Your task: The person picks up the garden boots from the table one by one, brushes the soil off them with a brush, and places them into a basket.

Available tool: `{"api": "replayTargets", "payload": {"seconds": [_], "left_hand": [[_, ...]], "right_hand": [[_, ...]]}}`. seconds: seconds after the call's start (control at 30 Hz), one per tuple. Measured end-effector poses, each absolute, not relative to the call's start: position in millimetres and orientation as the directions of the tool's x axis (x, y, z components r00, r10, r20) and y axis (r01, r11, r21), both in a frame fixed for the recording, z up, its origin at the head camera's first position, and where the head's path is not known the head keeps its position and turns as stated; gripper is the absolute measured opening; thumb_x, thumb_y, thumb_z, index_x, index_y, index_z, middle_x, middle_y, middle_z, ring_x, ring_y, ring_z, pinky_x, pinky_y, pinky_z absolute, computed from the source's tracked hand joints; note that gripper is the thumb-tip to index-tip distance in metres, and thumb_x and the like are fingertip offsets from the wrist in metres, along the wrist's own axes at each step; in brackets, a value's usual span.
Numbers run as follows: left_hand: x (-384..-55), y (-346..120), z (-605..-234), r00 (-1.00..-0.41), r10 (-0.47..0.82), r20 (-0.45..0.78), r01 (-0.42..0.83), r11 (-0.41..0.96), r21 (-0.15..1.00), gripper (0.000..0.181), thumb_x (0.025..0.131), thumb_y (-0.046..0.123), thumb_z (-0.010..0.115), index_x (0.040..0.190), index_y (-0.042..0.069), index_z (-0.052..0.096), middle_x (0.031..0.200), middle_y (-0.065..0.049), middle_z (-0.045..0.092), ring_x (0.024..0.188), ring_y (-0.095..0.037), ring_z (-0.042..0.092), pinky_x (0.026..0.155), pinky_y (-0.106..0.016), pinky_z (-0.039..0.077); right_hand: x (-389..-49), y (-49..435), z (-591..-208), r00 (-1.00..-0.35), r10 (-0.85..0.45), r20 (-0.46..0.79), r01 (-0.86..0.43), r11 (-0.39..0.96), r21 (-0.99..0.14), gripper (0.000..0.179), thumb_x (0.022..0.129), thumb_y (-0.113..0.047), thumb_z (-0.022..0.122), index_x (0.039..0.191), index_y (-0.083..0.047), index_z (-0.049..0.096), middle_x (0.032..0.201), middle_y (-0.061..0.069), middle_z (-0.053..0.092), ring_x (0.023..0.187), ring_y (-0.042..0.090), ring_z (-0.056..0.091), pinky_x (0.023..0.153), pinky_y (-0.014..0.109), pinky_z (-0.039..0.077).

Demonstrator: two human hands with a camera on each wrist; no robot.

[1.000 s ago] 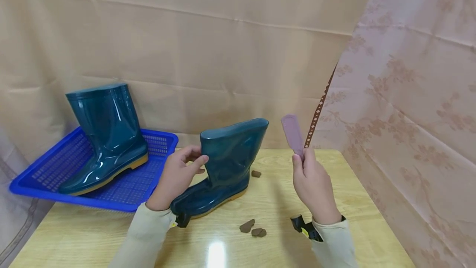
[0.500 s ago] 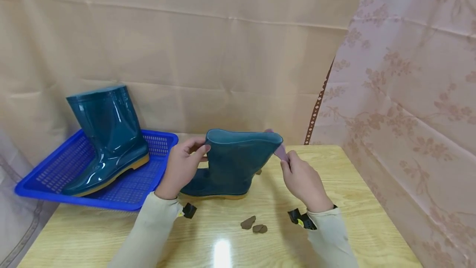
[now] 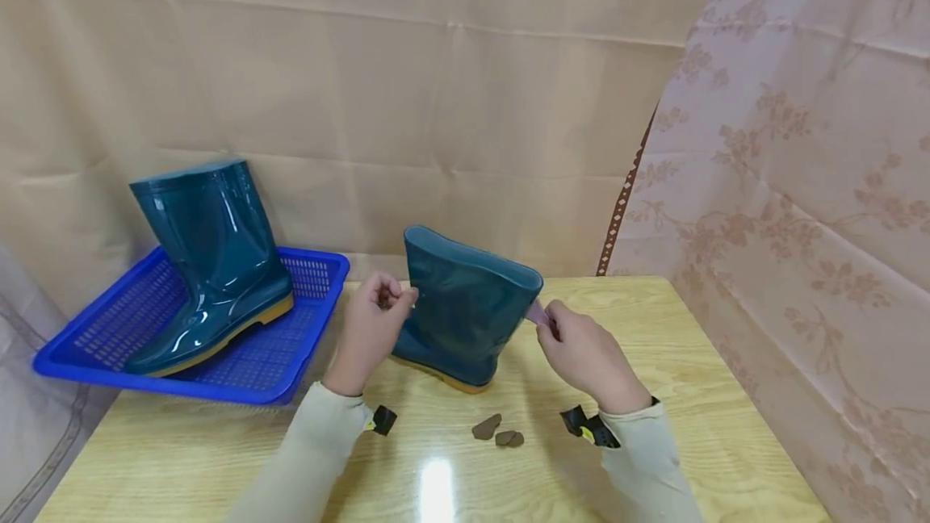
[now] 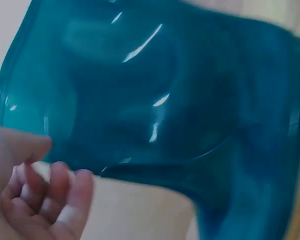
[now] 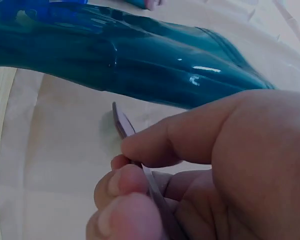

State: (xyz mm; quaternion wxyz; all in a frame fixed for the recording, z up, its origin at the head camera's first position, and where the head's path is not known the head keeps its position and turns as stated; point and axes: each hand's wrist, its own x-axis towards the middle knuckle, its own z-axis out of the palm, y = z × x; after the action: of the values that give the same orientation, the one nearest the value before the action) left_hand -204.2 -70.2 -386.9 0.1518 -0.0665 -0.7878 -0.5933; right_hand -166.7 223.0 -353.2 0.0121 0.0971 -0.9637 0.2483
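A dark teal rubber boot (image 3: 465, 305) stands at the table's middle, its toe angled back and left and its wide opening at the top. My left hand (image 3: 370, 325) is at the front of the boot's shaft, fingers loosely curled, the thumb tip overlapping its edge. In the left wrist view the boot (image 4: 155, 85) fills most of the picture, the fingertips (image 4: 82, 180) just below its edge. My right hand (image 3: 584, 349) pinches a lilac paddle-shaped tool (image 3: 537, 313) behind the shaft; its flat end is hidden there. The right wrist view shows the tool (image 5: 123, 122) edge-on.
A matching boot (image 3: 211, 248) sits in a blue plastic basket (image 3: 316, 329) at the left. Brown flat pieces (image 3: 487, 427) lie on the wooden table (image 3: 581, 474) in front of the boot. A beige curtain (image 3: 327, 103) hangs behind, a floral one (image 3: 821, 224) at the right.
My right hand has brought the tool left, behind the boot's shaft. The boot has turned and shifted right, its toe now further back. My left hand has come off its top rim.
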Motion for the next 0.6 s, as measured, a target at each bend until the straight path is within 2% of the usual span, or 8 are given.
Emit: {"api": "replayTargets", "payload": {"seconds": [0.07,0.13,0.2,0.37,0.43,0.5,0.6], "left_hand": [[-197,-67,-390,-0.95,-0.032,0.31,0.288,0.297,0.911,0.015,0.099,0.014,0.071,0.105,0.007,0.059,0.098,-0.009,0.064,0.087,-0.025,0.063,0.074,-0.03,0.053],[-194,-64,-394,-0.948,-0.01,0.317,0.3,0.293,0.908,0.021,0.099,0.011,0.07,0.118,0.006,0.062,0.111,-0.01,0.065,0.1,-0.024,0.063,0.088,-0.037,0.055],[-191,-60,-397,-0.944,0.006,0.331,0.318,0.288,0.903,0.031,0.1,0.009,0.069,0.129,0.005,0.061,0.123,-0.011,0.062,0.113,-0.025,0.061,0.099,-0.044,0.053],[-189,-52,-405,-0.94,0.117,0.322,0.342,0.348,0.873,0.049,0.1,0.012,0.067,0.147,0.01,0.053,0.147,-0.012,0.051,0.132,-0.033,0.05,0.111,-0.056,0.042],[-192,-49,-406,-0.938,0.209,0.275,0.336,0.361,0.87,0.061,0.099,0.019,0.07,0.155,0.017,0.044,0.16,-0.008,0.039,0.143,-0.034,0.04,0.115,-0.061,0.035],[-198,-46,-406,-0.926,0.311,0.216,0.327,0.369,0.87,0.076,0.098,0.03,0.072,0.162,0.026,0.03,0.17,-0.004,0.021,0.152,-0.036,0.028,0.117,-0.066,0.029],[-203,-41,-407,-0.904,0.405,0.136,0.31,0.402,0.862,0.097,0.093,0.043,0.076,0.165,0.039,0.011,0.174,0.005,-0.003,0.158,-0.035,0.01,0.118,-0.07,0.022]], "right_hand": [[-167,222,-352,-0.979,-0.191,0.071,-0.201,0.859,-0.471,0.017,0.105,-0.019,0.053,0.09,-0.01,0.055,0.066,0.0,0.046,0.052,0.015,0.043,0.049,0.03,0.032],[-166,220,-351,-0.977,-0.201,0.074,-0.212,0.858,-0.468,0.017,0.104,-0.019,0.054,0.09,-0.011,0.056,0.066,0.0,0.046,0.052,0.015,0.043,0.049,0.03,0.032],[-166,218,-351,-0.974,-0.213,0.08,-0.225,0.857,-0.463,0.018,0.104,-0.019,0.055,0.088,-0.012,0.056,0.065,-0.001,0.046,0.052,0.015,0.042,0.049,0.03,0.032],[-167,213,-355,-0.97,-0.225,0.094,-0.243,0.858,-0.453,0.018,0.104,-0.019,0.055,0.087,-0.012,0.057,0.064,-0.001,0.045,0.052,0.014,0.042,0.05,0.03,0.032],[-167,211,-356,-0.97,-0.219,0.106,-0.243,0.86,-0.448,0.017,0.104,-0.018,0.055,0.089,-0.012,0.058,0.064,-0.001,0.045,0.052,0.015,0.043,0.05,0.03,0.032],[-167,210,-357,-0.968,-0.216,0.125,-0.249,0.861,-0.443,0.016,0.105,-0.018,0.054,0.091,-0.011,0.06,0.064,-0.001,0.046,0.052,0.015,0.043,0.051,0.031,0.033],[-166,209,-359,-0.965,-0.225,0.132,-0.261,0.853,-0.452,0.016,0.106,-0.019,0.054,0.094,-0.011,0.063,0.064,-0.001,0.046,0.052,0.014,0.044,0.052,0.031,0.034]]}}
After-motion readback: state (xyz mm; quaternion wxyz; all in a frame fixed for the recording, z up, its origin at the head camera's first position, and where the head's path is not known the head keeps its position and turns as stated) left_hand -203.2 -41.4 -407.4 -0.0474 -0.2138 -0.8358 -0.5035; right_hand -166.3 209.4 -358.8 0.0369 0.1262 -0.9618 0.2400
